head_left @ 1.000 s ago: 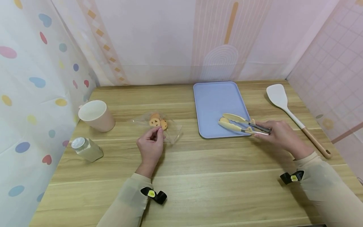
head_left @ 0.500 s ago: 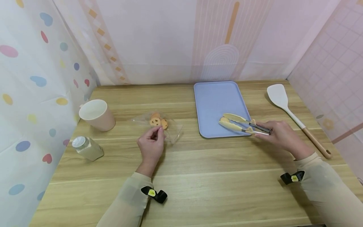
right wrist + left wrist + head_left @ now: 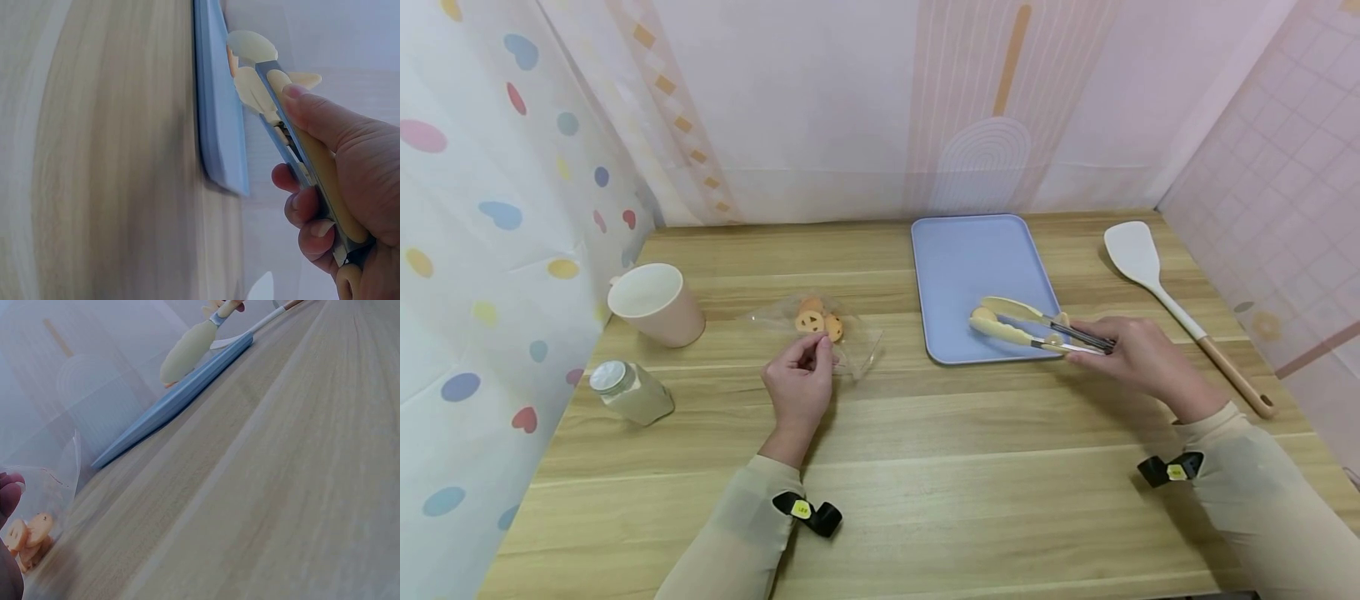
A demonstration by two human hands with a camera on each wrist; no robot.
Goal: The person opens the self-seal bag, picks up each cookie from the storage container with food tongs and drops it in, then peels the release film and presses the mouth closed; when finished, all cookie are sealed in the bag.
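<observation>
I find the tray [image 3: 977,250] lying flat on the table [image 3: 925,475] in the same place as half a second ago, pale blue, shallow and round-cornered. The bag [image 3: 863,346] also matches, a clear, wrinkled film to the tray's left. What differs for me is the tongs [image 3: 1006,332]: their cream tips now sit slightly farther left over the tray's near part, and the right hand [image 3: 1138,354] is shifted a little left with them, its fingers wrapped round the handles. The left hand [image 3: 799,379] keeps its pose, fingers curled and pinching the bag's near side. Inside the bag I see cookies [image 3: 810,322], round, tan-orange and overlapping, one with dark triangular marks. The lone biscuit [image 3: 983,315], light tan, sits between the tong tips, farther left than before; I cannot tell whether it touches the tray.
</observation>
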